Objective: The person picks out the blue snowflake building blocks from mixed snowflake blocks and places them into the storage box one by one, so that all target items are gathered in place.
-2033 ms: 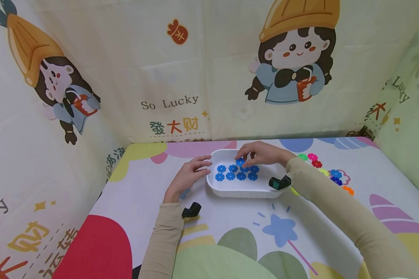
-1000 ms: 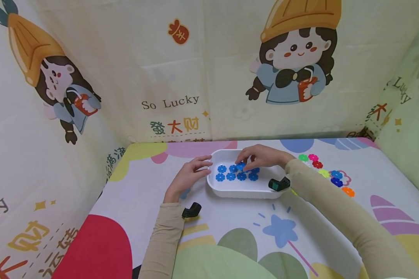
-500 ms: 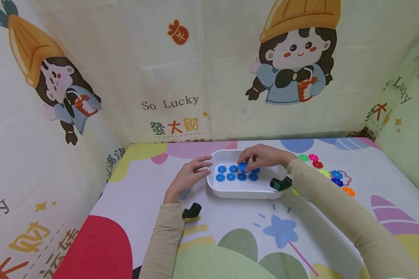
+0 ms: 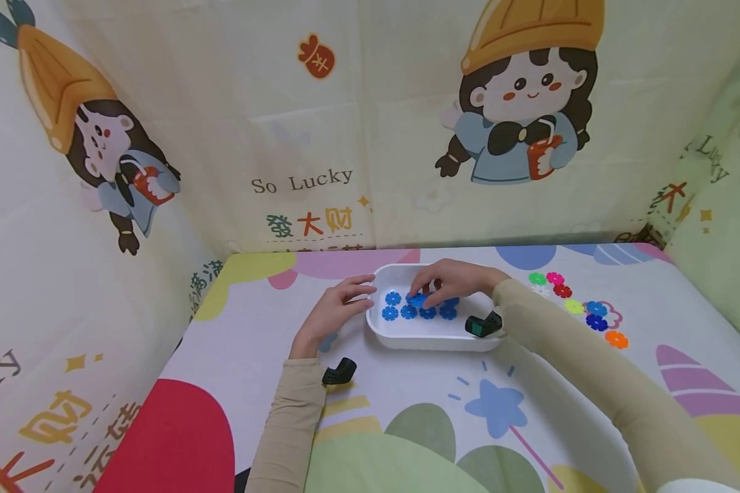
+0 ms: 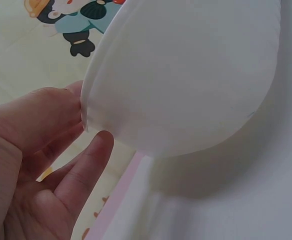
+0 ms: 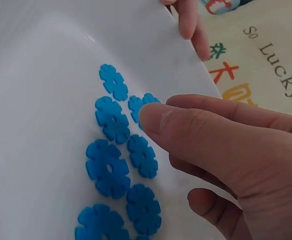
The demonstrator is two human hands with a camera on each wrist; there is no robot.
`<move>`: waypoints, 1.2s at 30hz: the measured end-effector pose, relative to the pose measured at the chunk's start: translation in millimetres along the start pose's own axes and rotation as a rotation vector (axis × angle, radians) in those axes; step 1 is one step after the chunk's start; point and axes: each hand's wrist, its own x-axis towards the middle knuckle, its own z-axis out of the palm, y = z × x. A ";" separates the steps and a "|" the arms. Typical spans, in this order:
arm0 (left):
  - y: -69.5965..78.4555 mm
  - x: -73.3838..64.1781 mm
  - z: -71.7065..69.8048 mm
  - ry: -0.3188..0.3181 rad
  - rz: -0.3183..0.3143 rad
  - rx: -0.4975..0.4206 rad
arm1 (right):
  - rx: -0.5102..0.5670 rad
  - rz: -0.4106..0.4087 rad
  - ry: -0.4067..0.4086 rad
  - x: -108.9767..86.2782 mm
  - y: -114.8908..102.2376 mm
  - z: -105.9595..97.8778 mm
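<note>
A white tray (image 4: 434, 342) stands on the table with several blue snowflake discs (image 4: 390, 313) laid in two rows inside. My left hand (image 4: 333, 308) holds the tray's left end. In the left wrist view one fingertip (image 5: 103, 140) lies against the outer wall, while another finger passes over the rim. My right hand (image 4: 459, 277) reaches in over the back row and pinches a blue disc (image 4: 416, 300) between thumb and fingers. From the right wrist view, the thumb (image 6: 156, 117) covers part of that disc, and other blue discs (image 6: 107, 168) lie flat beside it.
Loose discs lie right of the tray: green (image 4: 537, 279), pink (image 4: 555, 278), red (image 4: 562, 291), yellow (image 4: 573, 306), blue (image 4: 596, 322) and orange (image 4: 617, 339). Each wrist carries a black camera (image 4: 339, 371). A printed cloth (image 4: 321, 123) hangs behind the table.
My right hand has shifted left and slightly nearer over the tray, taking the pinched blue disc with it. The left hand stays at the tray's left end.
</note>
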 end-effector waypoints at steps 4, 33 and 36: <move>-0.1 0.8 -0.3 -0.003 0.007 0.004 | -0.010 -0.028 -0.018 8.1 -3.8 -0.6; -0.3 0.3 0.3 -0.010 0.008 -0.026 | -0.121 -0.017 -0.181 39.8 -24.4 10.9; 0.4 0.0 0.4 -0.006 0.002 -0.018 | -0.132 -0.024 -0.192 41.2 -24.8 11.8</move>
